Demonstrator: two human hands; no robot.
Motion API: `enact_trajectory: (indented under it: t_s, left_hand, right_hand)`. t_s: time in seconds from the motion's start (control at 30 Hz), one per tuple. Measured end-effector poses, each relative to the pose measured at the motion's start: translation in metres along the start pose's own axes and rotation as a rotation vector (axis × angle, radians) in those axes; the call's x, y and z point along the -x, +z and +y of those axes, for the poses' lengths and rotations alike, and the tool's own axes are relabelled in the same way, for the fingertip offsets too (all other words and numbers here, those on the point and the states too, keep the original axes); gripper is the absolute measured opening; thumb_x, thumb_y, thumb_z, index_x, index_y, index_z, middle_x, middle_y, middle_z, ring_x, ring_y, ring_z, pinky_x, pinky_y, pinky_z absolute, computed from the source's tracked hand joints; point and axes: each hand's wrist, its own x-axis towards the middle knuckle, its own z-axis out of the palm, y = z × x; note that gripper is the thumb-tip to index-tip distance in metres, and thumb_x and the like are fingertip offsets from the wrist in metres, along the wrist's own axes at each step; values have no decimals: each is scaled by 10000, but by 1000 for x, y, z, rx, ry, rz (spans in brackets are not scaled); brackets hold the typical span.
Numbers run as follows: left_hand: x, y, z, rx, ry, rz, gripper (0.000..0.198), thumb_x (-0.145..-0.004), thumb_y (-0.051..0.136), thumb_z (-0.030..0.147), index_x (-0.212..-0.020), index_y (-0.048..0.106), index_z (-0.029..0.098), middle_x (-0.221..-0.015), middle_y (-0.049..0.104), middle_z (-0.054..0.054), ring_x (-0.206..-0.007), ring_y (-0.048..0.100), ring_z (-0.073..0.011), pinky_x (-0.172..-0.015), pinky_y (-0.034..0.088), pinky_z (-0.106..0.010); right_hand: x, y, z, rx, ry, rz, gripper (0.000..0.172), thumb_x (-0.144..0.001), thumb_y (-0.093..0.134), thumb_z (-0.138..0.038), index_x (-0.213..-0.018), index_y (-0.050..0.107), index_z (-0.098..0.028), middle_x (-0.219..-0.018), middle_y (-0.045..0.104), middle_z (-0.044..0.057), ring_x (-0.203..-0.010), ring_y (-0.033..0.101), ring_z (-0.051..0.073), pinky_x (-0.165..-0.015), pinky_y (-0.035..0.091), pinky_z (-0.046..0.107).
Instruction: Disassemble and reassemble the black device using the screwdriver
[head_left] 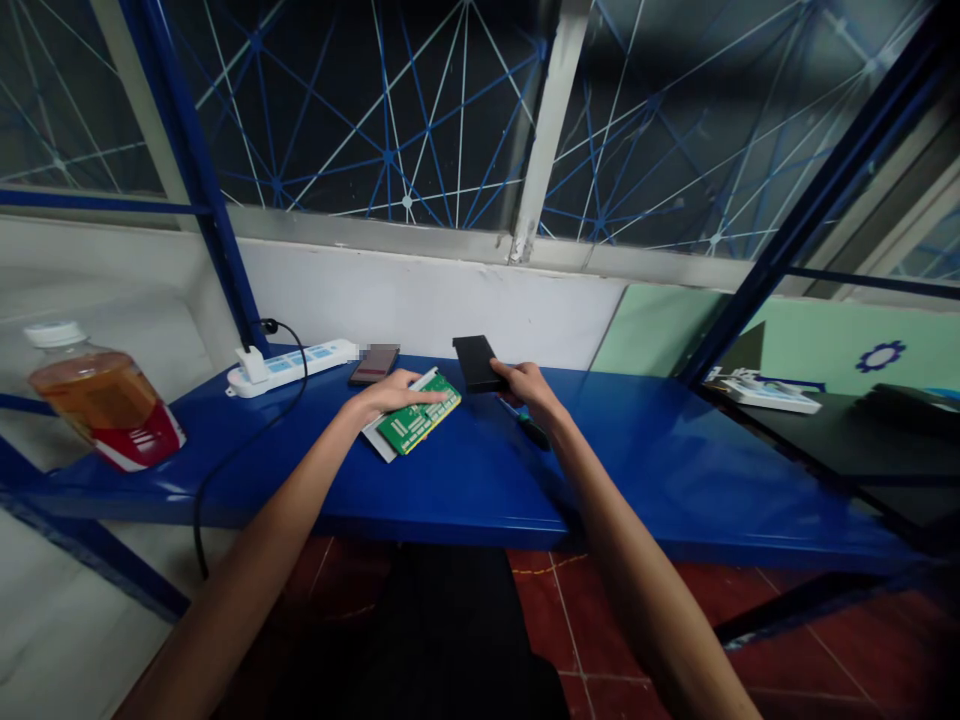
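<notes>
A green circuit board (421, 418) lies on a pale flat panel (380, 442) on the blue shelf (480, 480). My left hand (391, 394) rests on the board's near-left end, fingers stretched flat over it. My right hand (526, 384) grips the near end of a flat black box (475, 361), held slightly off the shelf to the right of the board. A screwdriver with a green and black handle (529, 424) lies on the shelf under my right wrist.
A dark phone (374, 363) and a white power strip (291, 366) with a black cable lie at the back left. A bottle of amber liquid (105, 397) lies at the left end. Another dark table (847, 440) with white items stands to the right.
</notes>
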Motion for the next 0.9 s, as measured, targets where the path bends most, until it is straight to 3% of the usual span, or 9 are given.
enact_trajectory:
  t_s: [0.13,0.2,0.33,0.43,0.5,0.7,0.8,0.9]
  left_hand:
    - [2,8,1,-313,145,-228,272,-627,788,400,-831,770,222,-776,746,-66,-604,685,-201,-503,487,-248]
    - [0,10,0,-403,198,-274,247,-636,771,412,-822,780,250,-748,743,-38,-579,666,-183,-501,460,-242]
    - [-6,12,-5,-561,302,-192,278,-654,743,468,-789,790,229,-642,705,-25,-515,585,-150,-478,370,-246]
    - [-7,13,-5,-702,292,-149,379,-703,688,535,-839,788,195,-666,696,-45,-550,547,-147,-496,320,-256]
    - [-7,15,-5,-745,283,-146,426,-739,649,562,-858,783,175,-701,702,-57,-577,538,-145,-520,317,-258]
    - [-8,19,-7,-770,309,-150,483,-817,557,579,-819,775,148,-697,703,-59,-589,534,-142,-541,313,-255]
    - [-9,19,-9,-752,335,-153,439,-827,559,536,-897,779,163,-739,721,-70,-628,569,-159,-583,342,-261]
    - [-11,19,-11,-752,376,-141,405,-833,562,497,-950,773,171,-785,734,-82,-651,589,-169,-605,359,-262]
  right_hand:
    - [-20,26,3,157,65,-15,468,-826,570,-534,-532,513,-174,-411,505,20,-345,423,101,-363,332,233]
    - [-27,38,3,241,71,-11,463,-835,545,-538,-564,553,-163,-457,557,46,-395,494,125,-410,379,241]
    - [-34,56,3,426,53,53,488,-868,459,-573,-747,654,-142,-715,696,142,-696,665,237,-618,479,316]
    - [-35,64,5,558,25,74,475,-868,472,-560,-896,680,-134,-966,708,200,-960,660,316,-767,477,379]
    - [-34,66,6,627,-8,53,477,-860,489,-560,-930,686,-131,-1033,698,212,-1017,645,333,-797,472,385]
    - [-25,57,4,731,-147,51,457,-870,468,-565,-900,708,-177,-1008,718,165,-992,653,307,-779,457,346]
    - [-21,40,1,742,-196,137,436,-902,417,-541,-975,690,-209,-1019,717,133,-993,647,285,-762,442,334]
    - [-15,14,5,762,-250,307,396,-893,440,-542,-950,680,-231,-880,730,82,-874,666,250,-676,422,302]
